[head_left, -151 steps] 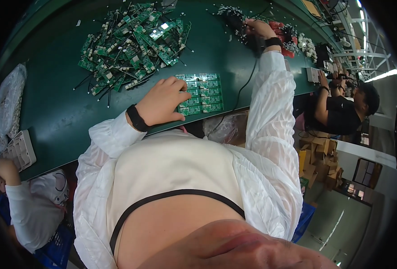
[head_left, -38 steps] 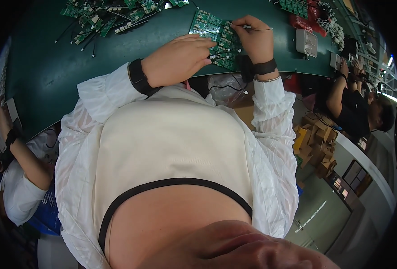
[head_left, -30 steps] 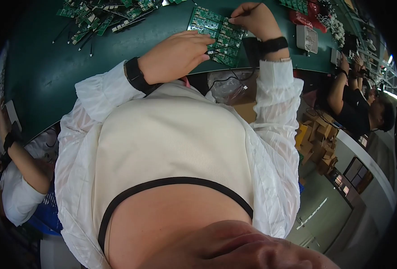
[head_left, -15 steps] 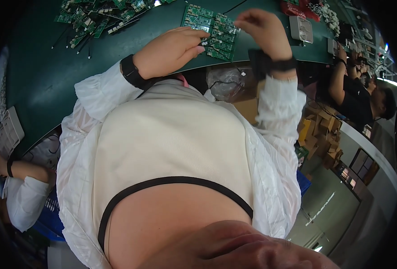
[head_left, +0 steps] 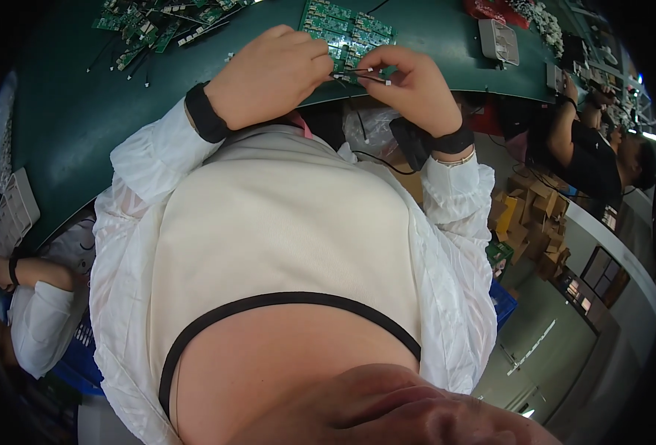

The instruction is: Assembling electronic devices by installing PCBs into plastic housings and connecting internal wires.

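Note:
Short black cables (head_left: 352,73) with small white plugs stretch between my two hands at the table's near edge. My right hand (head_left: 415,87) pinches them between thumb and fingers, with white plugs showing by the fingertips. The fingers of my left hand (head_left: 272,80) are curled closed at the cables' other end; its fingertips are partly hidden behind the hand. Just beyond both hands lies a panel of green circuit boards (head_left: 335,31), flat on the green table (head_left: 76,122), its near part covered by my hands.
A pile of loose circuit boards with cables (head_left: 157,30) lies at the far left. To the right are a pale plastic housing (head_left: 498,42), a red bag (head_left: 491,10) and white small parts (head_left: 543,26). Co-workers sit on both sides. Cardboard boxes (head_left: 539,222) stand at the right.
My right hand has come down and left from beside the panel to meet my left hand. The left hand has curled its fingers, and black cables now show between the two.

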{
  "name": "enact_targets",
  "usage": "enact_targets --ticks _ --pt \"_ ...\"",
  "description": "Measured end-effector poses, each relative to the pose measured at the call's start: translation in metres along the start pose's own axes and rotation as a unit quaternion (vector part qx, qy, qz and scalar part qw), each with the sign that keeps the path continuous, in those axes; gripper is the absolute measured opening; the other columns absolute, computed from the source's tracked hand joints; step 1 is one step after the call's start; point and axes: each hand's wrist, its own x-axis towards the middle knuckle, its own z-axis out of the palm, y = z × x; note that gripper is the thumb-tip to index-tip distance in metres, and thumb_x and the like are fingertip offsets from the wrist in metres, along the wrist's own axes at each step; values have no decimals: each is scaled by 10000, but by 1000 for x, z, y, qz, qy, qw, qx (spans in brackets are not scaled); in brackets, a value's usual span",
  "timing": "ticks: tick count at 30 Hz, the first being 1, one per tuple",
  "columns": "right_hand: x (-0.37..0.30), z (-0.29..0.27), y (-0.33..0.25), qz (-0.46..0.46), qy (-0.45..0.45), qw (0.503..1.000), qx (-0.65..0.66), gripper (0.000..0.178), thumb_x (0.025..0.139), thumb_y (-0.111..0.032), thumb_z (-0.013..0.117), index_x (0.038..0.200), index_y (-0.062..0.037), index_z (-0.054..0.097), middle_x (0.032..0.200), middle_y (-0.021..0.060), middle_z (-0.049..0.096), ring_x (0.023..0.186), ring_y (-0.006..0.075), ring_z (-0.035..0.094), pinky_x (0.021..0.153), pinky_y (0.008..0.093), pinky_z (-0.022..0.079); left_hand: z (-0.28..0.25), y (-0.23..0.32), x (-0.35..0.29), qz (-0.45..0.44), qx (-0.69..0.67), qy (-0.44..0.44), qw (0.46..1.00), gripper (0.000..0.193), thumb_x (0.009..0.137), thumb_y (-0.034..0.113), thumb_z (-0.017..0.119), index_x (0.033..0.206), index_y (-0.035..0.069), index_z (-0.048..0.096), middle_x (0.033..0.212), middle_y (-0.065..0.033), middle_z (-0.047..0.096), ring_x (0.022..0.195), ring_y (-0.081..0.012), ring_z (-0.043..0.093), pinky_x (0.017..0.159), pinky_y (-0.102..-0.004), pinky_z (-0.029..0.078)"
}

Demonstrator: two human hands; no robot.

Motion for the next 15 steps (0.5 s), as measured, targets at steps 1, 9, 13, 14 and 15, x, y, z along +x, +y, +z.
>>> enact_targets --ticks 1,9,13,14,15 --pt "0 2 0 -1 -1 1000 1 141 890 3 731 1030 9 715 947 31 714 849 94 642 739 231 515 -1 -1 -1 7 21 -3 1000 91 889 168 683 868 100 627 882 -18 608 898 -215 625 835 -366 467" --pt "1 22 7 -16 -1 998 -66 157 858 -34 761 1006 4 722 932 76 711 773 133 640 654 272 509 -7 1 -3 32 54 -17 998 82 856 168 682 869 114 622 853 -8 593 885 -194 621 825 -342 455" --pt "2 23 7 -60 -15 998 -35 149 855 -42 771 989 5 727 923 77 724 774 141 665 675 272 530 -10 1 -1 31 15 -34 999 97 871 160 679 942 101 649 906 -17 638 891 -218 647 810 -376 466" --pt "4 21 11 -96 -10 993 -70 148 858 -43 771 992 2 731 912 75 727 771 140 671 682 271 532 -11 0 -1 31 14 -34 999 97 871 160 679 942 101 649 906 -17 638 891 -218 647 810 -376 466" --pt "5 20 15 -132 -4 986 -105 147 860 -45 772 996 0 735 900 73 730 769 139 678 690 270 534 -11 0 -1 -2 -7 23 1000 110 910 167 662 986 87 657 955 -24 661 918 -218 662 835 -375 482"
